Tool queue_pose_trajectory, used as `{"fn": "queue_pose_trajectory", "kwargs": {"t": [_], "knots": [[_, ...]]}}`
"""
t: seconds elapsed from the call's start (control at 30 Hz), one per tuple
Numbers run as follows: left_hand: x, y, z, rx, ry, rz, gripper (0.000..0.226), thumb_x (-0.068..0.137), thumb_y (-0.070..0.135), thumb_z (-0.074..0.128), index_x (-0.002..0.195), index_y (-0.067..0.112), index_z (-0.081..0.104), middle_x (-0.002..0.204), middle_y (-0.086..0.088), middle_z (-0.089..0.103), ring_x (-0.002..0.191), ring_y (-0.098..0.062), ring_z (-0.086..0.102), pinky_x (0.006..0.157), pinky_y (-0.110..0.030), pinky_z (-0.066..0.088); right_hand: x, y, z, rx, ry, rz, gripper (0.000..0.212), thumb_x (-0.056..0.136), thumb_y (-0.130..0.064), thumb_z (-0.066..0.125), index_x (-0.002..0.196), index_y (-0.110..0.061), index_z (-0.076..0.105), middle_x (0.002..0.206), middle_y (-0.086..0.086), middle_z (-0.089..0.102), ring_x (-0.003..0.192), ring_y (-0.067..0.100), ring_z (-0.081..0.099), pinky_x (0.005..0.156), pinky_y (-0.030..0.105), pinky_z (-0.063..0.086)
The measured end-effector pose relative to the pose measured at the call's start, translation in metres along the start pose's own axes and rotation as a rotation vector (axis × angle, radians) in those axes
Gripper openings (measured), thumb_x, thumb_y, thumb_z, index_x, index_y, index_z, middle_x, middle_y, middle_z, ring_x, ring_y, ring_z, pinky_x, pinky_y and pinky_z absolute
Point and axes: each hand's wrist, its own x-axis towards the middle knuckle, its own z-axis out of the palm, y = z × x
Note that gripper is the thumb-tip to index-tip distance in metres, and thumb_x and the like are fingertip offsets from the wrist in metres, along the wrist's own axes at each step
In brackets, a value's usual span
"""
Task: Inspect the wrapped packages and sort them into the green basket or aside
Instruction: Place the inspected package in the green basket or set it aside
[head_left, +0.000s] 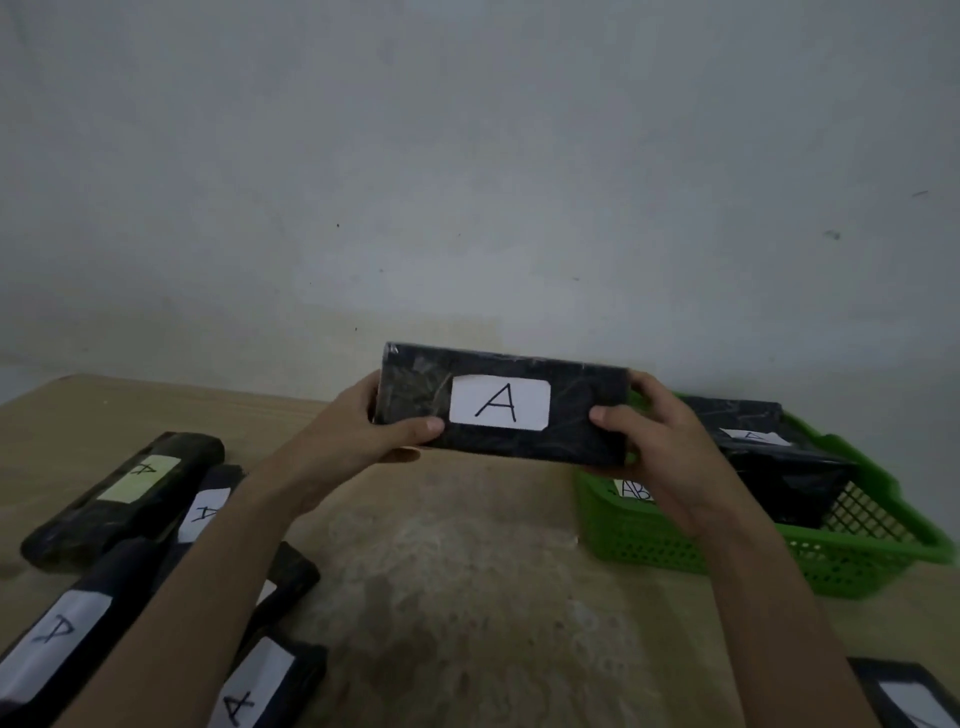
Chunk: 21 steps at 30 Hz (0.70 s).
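I hold a black wrapped package (582, 410) up above the table, its white label marked "A" facing me. My left hand (358, 431) grips its left end and my right hand (660, 452) grips its right end. The green basket (675, 545) stands at the right, partly behind my right hand. Inside it lie black wrapped packages (779, 467), one with a white label on top; a label reading "AB" shows near the basket's front left.
Several black wrapped packages (124, 493) with "A" labels lie at the left of the wooden table (467, 571), partly under my left forearm. Another labelled package (909, 696) pokes in at the bottom right corner. A plain wall rises behind the table.
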Motion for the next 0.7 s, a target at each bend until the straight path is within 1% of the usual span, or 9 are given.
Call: {"fn": "queue_pose_trajectory", "kwargs": {"t": [0.1, 0.2, 0.3, 0.4, 0.43, 0.53, 0.6, 0.67, 0.7], "knots": [[0.000, 0.004, 0.018, -0.013, 0.136, 0.024, 0.045, 0.077, 0.032, 0.069, 0.118, 0.021, 0.053, 0.110, 0.002, 0.064, 0.096, -0.015, 0.064, 0.077, -0.032, 0.056, -0.002, 0.001, 0.009, -0.009, 0.024, 0.010, 0.045, 0.089, -0.008, 0.060, 0.126, -0.028, 0.046, 0.110, 0.001, 0.062, 0.090, 0.017, 0.066, 0.065, 0.038, 0.059], [-0.001, 0.008, 0.029, -0.055, 0.316, 0.086, 0.023, 0.079, 0.032, 0.069, 0.098, 0.025, 0.060, 0.097, 0.004, 0.067, 0.087, -0.011, 0.066, 0.070, -0.028, 0.057, -0.006, 0.005, 0.021, -0.113, 0.045, -0.084, 0.070, 0.080, -0.019, 0.073, 0.135, -0.038, 0.034, 0.116, -0.012, 0.054, 0.096, 0.006, 0.061, 0.059, 0.021, 0.056], [-0.002, 0.009, 0.032, -0.009, 0.395, 0.132, 0.018, 0.077, 0.034, 0.071, 0.091, 0.026, 0.062, 0.092, 0.006, 0.069, 0.086, -0.011, 0.066, 0.075, -0.033, 0.057, -0.006, 0.008, 0.028, -0.185, 0.151, -0.182, 0.068, 0.075, -0.023, 0.078, 0.129, -0.037, 0.040, 0.109, -0.014, 0.057, 0.094, 0.000, 0.059, 0.061, 0.020, 0.056], [-0.001, 0.006, 0.032, 0.005, 0.396, 0.114, 0.025, 0.076, 0.037, 0.071, 0.095, 0.022, 0.064, 0.094, 0.004, 0.070, 0.088, -0.013, 0.067, 0.083, -0.040, 0.055, -0.005, 0.007, 0.028, -0.248, 0.174, -0.193, 0.063, 0.076, -0.023, 0.077, 0.126, -0.035, 0.041, 0.108, -0.011, 0.058, 0.094, 0.002, 0.059, 0.075, 0.030, 0.057], [-0.001, 0.005, 0.032, 0.002, 0.376, 0.105, 0.028, 0.075, 0.038, 0.071, 0.097, 0.022, 0.064, 0.095, 0.005, 0.070, 0.089, -0.013, 0.067, 0.084, -0.041, 0.055, -0.006, 0.006, 0.027, -0.258, 0.148, -0.179, 0.065, 0.078, -0.023, 0.076, 0.129, -0.036, 0.038, 0.110, -0.010, 0.058, 0.094, 0.001, 0.059, 0.076, 0.030, 0.057], [-0.003, 0.006, 0.027, -0.005, 0.268, 0.092, 0.044, 0.070, 0.049, 0.066, 0.106, 0.023, 0.062, 0.101, 0.005, 0.070, 0.095, -0.016, 0.066, 0.084, -0.040, 0.055, -0.007, 0.000, 0.016, -0.225, 0.009, -0.117, 0.071, 0.087, -0.017, 0.065, 0.141, -0.038, 0.025, 0.117, -0.010, 0.054, 0.089, -0.005, 0.058, 0.064, 0.015, 0.054], [-0.002, 0.008, 0.022, -0.007, 0.215, 0.103, 0.037, 0.075, 0.043, 0.063, 0.106, 0.024, 0.061, 0.104, 0.003, 0.069, 0.099, -0.018, 0.066, 0.085, -0.039, 0.055, -0.006, -0.002, 0.008, -0.162, -0.058, -0.103, 0.070, 0.089, -0.009, 0.060, 0.143, -0.037, 0.026, 0.122, -0.008, 0.055, 0.091, -0.002, 0.062, 0.070, 0.019, 0.055], [-0.003, 0.008, 0.020, -0.005, 0.207, 0.121, 0.022, 0.083, 0.029, 0.062, 0.104, 0.024, 0.061, 0.104, 0.001, 0.070, 0.099, -0.018, 0.066, 0.089, -0.040, 0.053, -0.005, -0.002, 0.005, -0.138, -0.052, -0.123, 0.065, 0.088, -0.004, 0.061, 0.138, -0.036, 0.036, 0.120, -0.006, 0.057, 0.096, 0.005, 0.064, 0.073, 0.028, 0.058], [-0.003, 0.008, 0.020, -0.015, 0.211, 0.122, 0.023, 0.084, 0.025, 0.062, 0.107, 0.021, 0.062, 0.105, -0.001, 0.070, 0.099, -0.019, 0.066, 0.092, -0.042, 0.052, -0.005, -0.002, 0.005, -0.143, -0.032, -0.138, 0.063, 0.086, -0.003, 0.063, 0.135, -0.036, 0.041, 0.118, -0.004, 0.058, 0.099, 0.010, 0.064, 0.076, 0.034, 0.059]]}}
